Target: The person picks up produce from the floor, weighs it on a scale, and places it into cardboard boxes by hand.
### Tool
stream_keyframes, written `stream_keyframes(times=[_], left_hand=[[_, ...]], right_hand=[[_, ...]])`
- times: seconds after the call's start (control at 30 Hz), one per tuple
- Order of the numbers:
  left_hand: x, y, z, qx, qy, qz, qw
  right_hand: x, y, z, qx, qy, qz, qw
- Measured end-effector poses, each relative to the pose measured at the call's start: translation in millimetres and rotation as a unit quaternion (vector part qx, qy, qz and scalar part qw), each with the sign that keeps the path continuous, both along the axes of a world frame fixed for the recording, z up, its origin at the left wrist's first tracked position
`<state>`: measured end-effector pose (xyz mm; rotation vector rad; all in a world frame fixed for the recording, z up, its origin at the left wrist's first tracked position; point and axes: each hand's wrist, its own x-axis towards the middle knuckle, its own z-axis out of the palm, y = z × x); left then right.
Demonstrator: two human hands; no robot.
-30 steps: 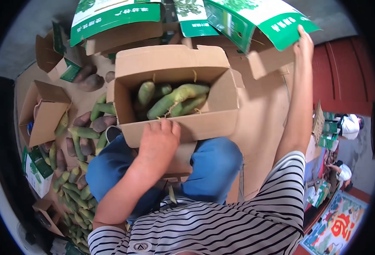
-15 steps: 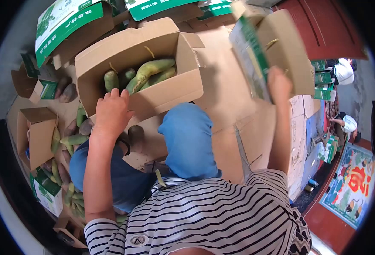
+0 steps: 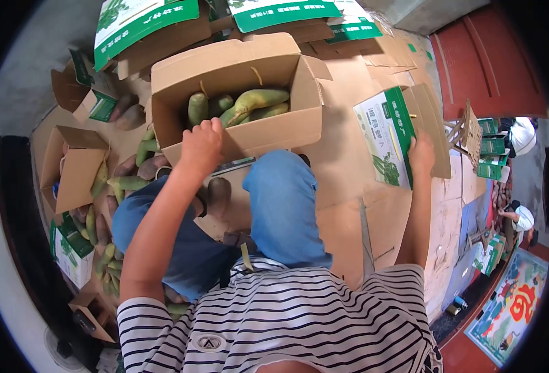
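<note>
An open cardboard box (image 3: 268, 133) holds several green radishes (image 3: 259, 102). My left hand (image 3: 202, 147) has its fingers curled over the box's near rim, at its left part. To the right, my right hand (image 3: 422, 151) grips the edge of a box lid (image 3: 386, 133), which has a white and green printed face and a brown cardboard side. The lid stands tilted over the cardboard-covered floor. My right thumb is hidden behind the edge.
Loose radishes (image 3: 128, 183) lie at the left beside a smaller open box (image 3: 78, 168). More printed boxes (image 3: 156, 28) stand at the back. Two other people (image 3: 523, 137) are at the far right, near green boxes. A red door (image 3: 486, 62) is behind.
The view has shifted, so the scene sits farther right and lower. The lid in my right hand has turned, and its printed face now shows clearly. My left hand remains on the box rim.
</note>
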<state>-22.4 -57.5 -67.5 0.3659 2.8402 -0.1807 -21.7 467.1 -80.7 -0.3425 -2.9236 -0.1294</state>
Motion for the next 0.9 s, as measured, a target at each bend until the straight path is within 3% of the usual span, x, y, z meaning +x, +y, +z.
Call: stream_keyframes(times=[0.03, 0.13, 0.17, 0.2, 0.23, 0.3, 0.33, 0.4, 0.47, 0.6, 0.63, 0.7, 0.77, 0.83, 0.87, 0.9], left_hand=[[6.2, 8.7, 10.3, -0.016, 0.014, -0.004, 1.0], [26.0, 23.2, 9.0, 0.039, 0.108, -0.111, 0.987], [29.6, 21.8, -11.8, 0.021, 0.177, -0.134, 0.975], [31.3, 20.7, -29.7, 0.003, 0.246, -0.156, 0.957], [30.7, 19.8, -26.4, 0.011, 0.237, -0.149, 0.96], [32.3, 20.9, -14.2, 0.027, 0.219, -0.136, 0.966], [34.9, 21.6, -6.4, 0.027, 0.202, -0.126, 0.971], [41.1, 21.5, 9.9, 0.028, 0.166, -0.109, 0.98], [40.6, 18.3, 17.7, 0.058, 0.205, -0.115, 0.97], [25.3, 7.9, 46.0, 0.147, 0.199, -0.085, 0.965], [21.9, 6.0, 49.5, 0.164, 0.193, -0.075, 0.964], [21.3, 8.1, 49.3, 0.206, 0.216, -0.067, 0.952], [19.7, 7.4, 46.9, 0.196, 0.21, -0.06, 0.956], [17.4, 14.3, 45.6, 0.193, 0.208, -0.072, 0.956], [14.5, 14.9, 46.7, 0.191, 0.213, -0.078, 0.955], [11.4, 15.9, 45.5, 0.196, 0.217, -0.085, 0.952]], right_hand=[[-16.6, -37.4, 17.2, -0.026, 0.043, 0.064, 0.997], [-57.1, -146.8, 45.0, -0.135, 0.028, 0.223, 0.965], [-73.4, -174.8, 46.1, -0.16, 0.011, 0.275, 0.948], [-93.7, -198.5, 42.3, -0.18, 0.018, 0.286, 0.941], [-116.4, -219.2, 36.4, -0.2, 0.024, 0.298, 0.933], [-160.9, -250.5, 21.6, -0.182, -0.029, 0.219, 0.958], [-185.4, -255.3, 13.0, -0.312, -0.089, 0.197, 0.925], [-234.0, -261.7, -8.8, -0.548, -0.206, 0.137, 0.799], [-263.3, -267.7, -23.9, -0.507, -0.122, 0.152, 0.839], [-267.2, -283.2, 10.1, -0.36, -0.041, 0.208, 0.908], [-252.8, -287.6, 31.4, -0.344, -0.039, 0.208, 0.915], [-234.0, -293.0, 70.8, -0.16, -0.123, 0.29, 0.936], [-225.2, -299.7, 86.9, 0.035, -0.14, 0.385, 0.911], [-218.7, -325.9, 88.6, -0.02, -0.22, 0.455, 0.862], [-203.2, -348.2, 106.7, 0.062, -0.275, 0.423, 0.862], [-210.2, -356.1, 90.4, -0.01, -0.294, 0.407, 0.865]])
